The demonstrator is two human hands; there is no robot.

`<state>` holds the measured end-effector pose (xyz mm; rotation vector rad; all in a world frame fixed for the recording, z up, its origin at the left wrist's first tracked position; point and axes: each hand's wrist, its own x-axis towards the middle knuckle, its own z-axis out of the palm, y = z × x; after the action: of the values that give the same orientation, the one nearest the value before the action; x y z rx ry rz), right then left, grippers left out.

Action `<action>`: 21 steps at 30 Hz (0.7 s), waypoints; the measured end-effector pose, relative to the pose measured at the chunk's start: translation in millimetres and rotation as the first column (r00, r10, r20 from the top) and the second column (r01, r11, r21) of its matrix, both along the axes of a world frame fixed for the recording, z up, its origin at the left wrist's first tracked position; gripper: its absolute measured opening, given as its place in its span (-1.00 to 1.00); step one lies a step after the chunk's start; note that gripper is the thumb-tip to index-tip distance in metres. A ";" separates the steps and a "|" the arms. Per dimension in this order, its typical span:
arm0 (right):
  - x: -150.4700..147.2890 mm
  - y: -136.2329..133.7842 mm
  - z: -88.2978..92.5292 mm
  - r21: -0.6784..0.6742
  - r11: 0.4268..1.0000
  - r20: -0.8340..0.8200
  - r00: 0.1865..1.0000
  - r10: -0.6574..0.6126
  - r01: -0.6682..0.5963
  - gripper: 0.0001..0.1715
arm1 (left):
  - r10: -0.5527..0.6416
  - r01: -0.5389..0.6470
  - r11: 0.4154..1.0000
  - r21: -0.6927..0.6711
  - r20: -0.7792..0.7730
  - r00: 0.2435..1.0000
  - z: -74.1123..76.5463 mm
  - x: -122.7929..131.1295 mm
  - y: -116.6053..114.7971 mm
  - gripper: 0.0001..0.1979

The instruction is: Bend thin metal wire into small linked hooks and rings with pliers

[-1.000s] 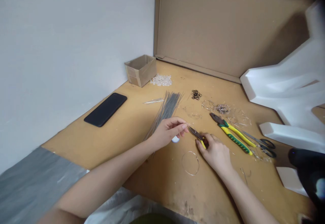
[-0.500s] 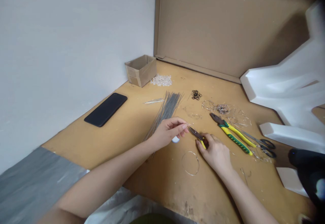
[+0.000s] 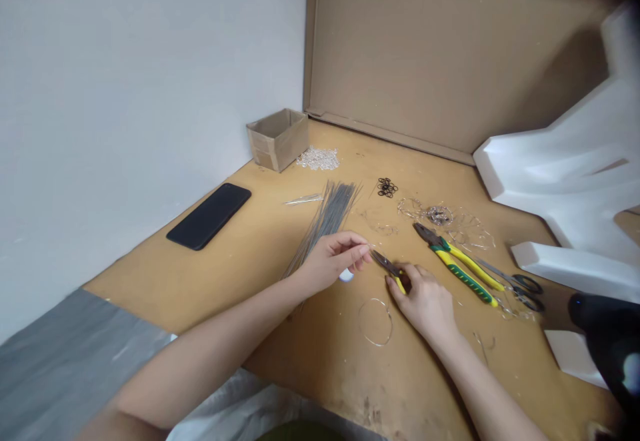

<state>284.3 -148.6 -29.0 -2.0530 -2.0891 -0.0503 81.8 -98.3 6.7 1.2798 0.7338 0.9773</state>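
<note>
My right hand (image 3: 425, 297) is wrapped round small pliers (image 3: 387, 264) with dark jaws and yellow handles, their tips pointing up and left. Those tips meet the fingertips of my left hand (image 3: 343, 259), which are pinched together. Whatever lies between these fingers is too small to make out. Below the pliers, a thin wire ring (image 3: 375, 322) rests on the table. A bundle of straight grey wires (image 3: 336, 207) runs partly under my left hand, and a small white-blue object (image 3: 346, 275) shows beneath that palm.
Larger yellow-green pliers (image 3: 457, 264) and scissors (image 3: 525, 287) lie to the right, near tangled wire loops (image 3: 440, 215). Behind are black rings (image 3: 387, 187), clear small pieces (image 3: 319, 158) and a cardboard box (image 3: 277, 141). A phone (image 3: 209, 216) lies left; white foam (image 3: 560, 271) stands right.
</note>
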 end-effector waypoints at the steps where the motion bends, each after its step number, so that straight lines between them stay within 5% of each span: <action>1: 0.1 0.0 -0.1 0.001 1.000 0.000 1.000 0.001 -0.001 -0.72 | -0.002 0.002 1.000 -0.001 0.001 1.000 0.3 0.1 -0.1 -0.78; 21: 3.6 2.9 -3.8 0.128 0.990 0.122 0.992 0.044 -0.059 -0.66 | 0.013 -0.015 0.999 -0.049 -0.055 0.998 -9.9 7.3 0.9 -0.71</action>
<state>287.8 -145.7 -32.8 -1.9622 -2.1438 -0.3010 89.1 -97.4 -3.2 1.2636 0.8053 0.9332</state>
